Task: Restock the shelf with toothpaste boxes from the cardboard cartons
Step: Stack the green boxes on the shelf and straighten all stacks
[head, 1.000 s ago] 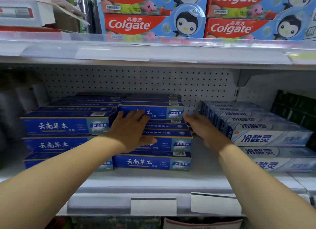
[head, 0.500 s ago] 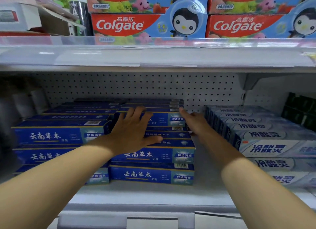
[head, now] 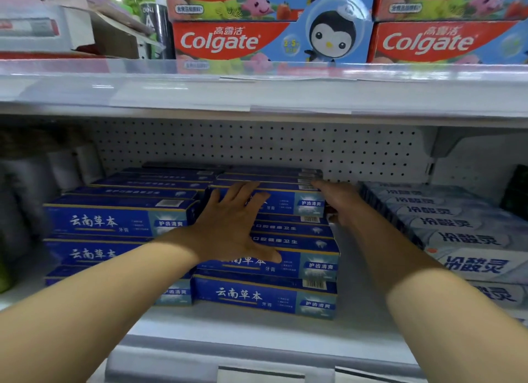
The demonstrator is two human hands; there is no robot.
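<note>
Presently: left hand (head: 233, 225), fingers spread wide, flat on the blue toothpaste stack (head: 274, 268) at shelf (head: 257, 334) centre. Right hand (head: 338, 201), finger spread unclear, touches the stack's 3 o'clock end. Grey boxes (head: 457, 239) at 3 o'clock.

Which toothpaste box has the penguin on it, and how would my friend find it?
Look at the top shelf, above the shelf where both hands are pushing dark blue boxes. The penguin box sits near the middle there, red and light blue with the word Colgate in white. The dark blue boxes below have no animal on them, and this penguin shows whole, with big round eyes and a yellow beak.
</note>
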